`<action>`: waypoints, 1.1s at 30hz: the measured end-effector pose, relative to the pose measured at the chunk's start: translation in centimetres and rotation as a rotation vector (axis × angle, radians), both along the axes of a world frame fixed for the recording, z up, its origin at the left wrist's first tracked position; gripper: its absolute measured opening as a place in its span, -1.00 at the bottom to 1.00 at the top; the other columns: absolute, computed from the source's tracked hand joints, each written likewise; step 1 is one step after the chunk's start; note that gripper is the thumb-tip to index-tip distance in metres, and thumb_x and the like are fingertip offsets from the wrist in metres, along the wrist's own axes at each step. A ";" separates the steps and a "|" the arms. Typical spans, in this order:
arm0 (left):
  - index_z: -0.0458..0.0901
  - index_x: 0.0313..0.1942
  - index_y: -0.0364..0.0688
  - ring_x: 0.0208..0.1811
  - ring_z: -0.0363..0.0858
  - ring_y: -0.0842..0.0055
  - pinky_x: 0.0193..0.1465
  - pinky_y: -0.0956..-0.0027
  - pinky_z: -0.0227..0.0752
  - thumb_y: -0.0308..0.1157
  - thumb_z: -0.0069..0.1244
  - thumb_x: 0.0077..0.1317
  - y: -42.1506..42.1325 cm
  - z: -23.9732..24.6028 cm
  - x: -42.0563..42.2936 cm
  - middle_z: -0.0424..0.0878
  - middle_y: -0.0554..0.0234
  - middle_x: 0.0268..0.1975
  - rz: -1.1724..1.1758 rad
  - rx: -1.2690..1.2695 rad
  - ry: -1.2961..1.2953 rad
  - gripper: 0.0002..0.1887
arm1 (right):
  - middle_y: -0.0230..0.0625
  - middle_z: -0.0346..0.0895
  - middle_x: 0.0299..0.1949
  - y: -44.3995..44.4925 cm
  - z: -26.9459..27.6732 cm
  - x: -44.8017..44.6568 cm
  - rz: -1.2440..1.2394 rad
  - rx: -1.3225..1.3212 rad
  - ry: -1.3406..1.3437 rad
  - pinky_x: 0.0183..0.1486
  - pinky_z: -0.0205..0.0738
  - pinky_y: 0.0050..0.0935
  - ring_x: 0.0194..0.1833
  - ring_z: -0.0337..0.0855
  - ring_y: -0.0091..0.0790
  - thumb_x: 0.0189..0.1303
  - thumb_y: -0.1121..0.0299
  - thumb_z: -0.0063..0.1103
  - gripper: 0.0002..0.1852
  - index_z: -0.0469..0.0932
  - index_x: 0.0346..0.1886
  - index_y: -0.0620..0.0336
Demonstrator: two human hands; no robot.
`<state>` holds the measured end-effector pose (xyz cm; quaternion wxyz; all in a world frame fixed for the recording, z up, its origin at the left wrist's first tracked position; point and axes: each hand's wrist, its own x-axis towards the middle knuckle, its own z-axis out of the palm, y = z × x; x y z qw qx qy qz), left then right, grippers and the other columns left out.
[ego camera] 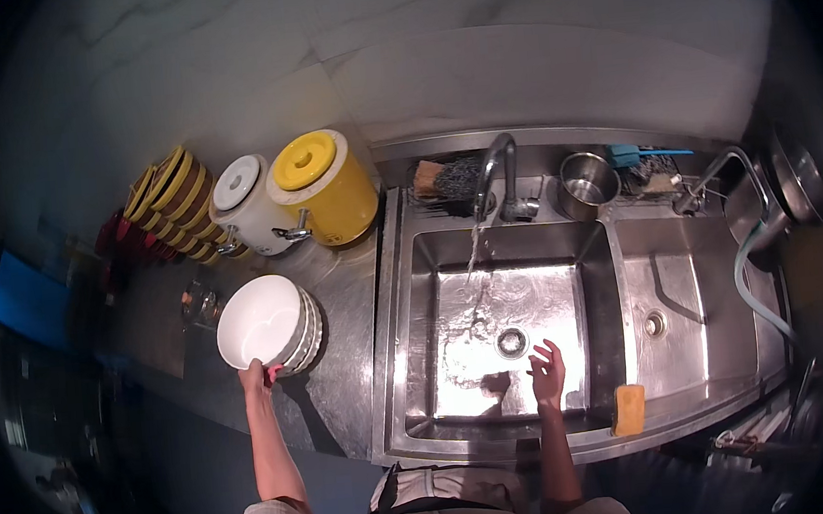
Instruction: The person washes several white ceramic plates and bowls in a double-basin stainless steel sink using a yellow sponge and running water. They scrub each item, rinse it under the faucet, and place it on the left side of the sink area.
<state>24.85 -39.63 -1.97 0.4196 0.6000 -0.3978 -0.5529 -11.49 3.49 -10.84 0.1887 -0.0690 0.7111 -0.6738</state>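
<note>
My left hand grips the near rim of a stack of white bowls with ribbed outsides. The stack is tilted over the steel counter, left of the sink; whether it touches the counter I cannot tell. A bit of pink shows beside my left fingers, too small to name. Over the large steel sink basin, my right hand hangs with fingers apart and nothing in it. Just beyond those fingers is the drain. Water runs from the curved faucet into this basin, and its floor is wet.
A yellow lidded dispenser and a white one stand behind the bowls, beside striped stacked containers. An orange sponge lies on the rim near the divider. A metal pot sits behind the sink. A hose hangs at right.
</note>
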 end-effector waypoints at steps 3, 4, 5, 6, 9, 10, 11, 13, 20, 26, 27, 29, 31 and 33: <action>0.23 0.06 -0.56 -0.81 0.49 0.38 -0.90 0.47 0.20 -0.61 -0.34 0.00 0.2 -0.5 -0.3 0.57 -0.22 -0.60 0.022 -0.045 -0.180 -0.47 | -0.14 0.48 -0.06 1.3 -0.9 1.2 0.018 0.025 -0.003 -0.34 0.58 -0.54 -0.24 0.58 -0.47 0.17 0.52 0.08 -0.52 0.26 0.18 0.23; 0.23 0.05 -0.55 -0.84 0.46 0.41 -0.91 0.47 0.18 -0.60 -0.34 0.00 0.8 0.0 -1.1 0.57 -0.25 -0.60 0.030 -0.042 -0.166 -0.49 | -0.13 0.49 -0.07 1.7 -1.5 1.7 -0.015 -0.002 0.013 -0.34 0.58 -0.54 -0.21 0.59 -0.46 0.17 0.51 0.10 -0.54 0.27 0.16 0.24; 0.25 0.02 -0.55 -0.86 0.42 0.44 -0.91 0.47 0.15 -0.59 -0.33 0.01 0.8 -0.4 -1.2 0.57 -0.29 -0.59 0.000 -0.078 -0.106 -0.52 | -0.14 0.50 -0.09 2.3 -2.0 1.9 -0.007 0.023 0.049 -0.35 0.57 -0.55 -0.22 0.60 -0.44 0.16 0.50 0.11 -0.54 0.28 0.15 0.25; 0.24 0.02 -0.54 -0.86 0.41 0.45 -0.91 0.48 0.13 -0.58 -0.33 0.02 0.8 -0.4 -0.8 0.57 -0.29 -0.58 -0.023 -0.062 -0.096 -0.52 | -0.14 0.51 -0.09 2.5 -2.1 2.6 -0.004 0.028 0.032 -0.35 0.57 -0.56 -0.22 0.60 -0.45 0.16 0.50 0.11 -0.55 0.28 0.14 0.26; 0.24 0.02 -0.52 -0.87 0.38 0.47 -0.91 0.48 0.10 -0.57 -0.32 0.02 0.3 -0.3 0.5 0.58 -0.29 -0.57 -0.063 0.015 -0.100 -0.53 | -0.24 0.56 -0.18 3.0 -1.3 4.9 -0.032 -0.019 -0.080 -0.27 0.41 -0.59 -0.31 0.54 -0.56 0.12 0.53 0.12 -0.60 0.37 0.08 0.24; 0.24 0.02 -0.52 -0.87 0.37 0.48 -0.91 0.48 0.09 -0.56 -0.32 0.02 0.1 -0.2 0.9 0.58 -0.28 -0.57 -0.071 0.046 -0.109 -0.53 | -0.24 0.56 -0.18 3.0 -1.5 5.3 -0.019 0.011 -0.071 -0.27 0.41 -0.60 -0.31 0.55 -0.55 0.13 0.52 0.12 -0.60 0.38 0.07 0.25; 0.24 0.02 -0.49 -0.87 0.37 0.48 -0.91 0.49 0.10 -0.56 -0.30 0.04 0.0 -0.3 1.3 0.58 -0.26 -0.57 -0.068 -0.017 -0.082 -0.53 | -0.24 0.56 -0.19 2.9 -1.4 6.0 -0.005 0.040 -0.063 -0.27 0.41 -0.62 -0.31 0.56 -0.54 0.13 0.52 0.12 -0.61 0.38 0.07 0.25; 0.25 0.03 -0.43 -0.87 0.37 0.48 -0.90 0.50 0.11 -0.52 -0.26 0.09 1.2 -0.1 0.0 0.58 -0.22 -0.57 -0.082 -0.083 -0.040 -0.56 | -0.24 0.56 -0.20 3.3 -0.9 7.3 -0.038 0.028 -0.060 -0.29 0.42 -0.62 -0.30 0.57 -0.53 0.14 0.50 0.11 -0.62 0.39 0.06 0.26; 0.15 0.12 -0.16 -0.80 0.42 0.51 -0.86 0.54 0.17 0.00 -0.03 0.25 0.0 -2.6 3.0 0.61 -0.02 -0.48 -0.170 0.116 -0.017 -0.40 | -0.28 0.58 -0.33 2.8 1.0 12.2 -0.043 -0.012 -0.147 -0.40 0.44 -0.63 -0.35 0.60 -0.54 0.24 0.49 0.02 -0.76 0.44 -0.02 0.27; 0.04 0.19 -0.12 -0.75 0.40 0.57 -0.80 0.57 0.14 0.04 -0.02 0.24 9.1 4.2 1.7 0.61 0.10 -0.30 -0.343 0.221 -0.189 -0.32 | -0.60 0.23 -0.74 8.5 1.5 19.9 -0.349 0.376 -0.044 -0.58 0.02 -0.59 -0.61 0.14 -0.72 0.15 0.29 0.20 -0.71 0.51 -0.66 0.20; 0.02 0.20 -0.11 -0.75 0.38 0.59 -0.79 0.57 0.13 0.00 -0.01 0.25 10.1 3.5 1.8 0.59 0.10 -0.32 -0.398 0.250 -0.211 -0.32 | -0.61 0.22 -0.74 9.9 1.5 22.0 -0.417 0.450 -0.059 -0.58 0.02 -0.58 -0.61 0.14 -0.72 0.14 0.29 0.21 -0.68 0.46 -0.69 0.19; 0.20 0.11 -0.11 -0.75 0.32 0.65 -0.79 0.58 0.10 -0.18 0.00 0.28 11.3 1.6 3.1 0.51 0.22 -0.45 -0.617 0.266 -0.167 -0.52 | -0.61 0.20 -0.75 12.7 0.6 27.0 -0.528 0.580 -0.098 -0.58 0.03 -0.55 -0.62 0.14 -0.70 0.12 0.29 0.23 -0.61 0.36 -0.76 0.18; 0.41 -0.09 -0.13 -0.75 0.29 0.69 -0.78 0.58 0.08 -0.36 -0.02 0.29 13.3 1.6 2.2 0.40 0.35 -0.53 -0.845 0.319 -0.165 -0.79 | -0.60 0.15 -0.78 16.1 -2.7 33.9 -0.734 0.639 -0.249 -0.59 0.00 -0.50 -0.63 0.11 -0.67 0.07 0.31 0.26 -0.52 0.20 -0.83 0.13; 0.49 -0.32 -0.15 -0.73 0.26 0.76 -0.75 0.60 0.03 -0.46 0.00 0.25 14.2 -0.8 1.8 0.35 0.49 -0.63 -1.037 0.293 -0.182 -0.96 | -0.50 0.29 -0.74 18.2 -5.3 42.2 -0.902 0.707 -0.475 -0.54 0.21 -0.49 -0.63 0.26 -0.62 0.04 0.35 0.27 -0.59 0.25 -0.79 0.13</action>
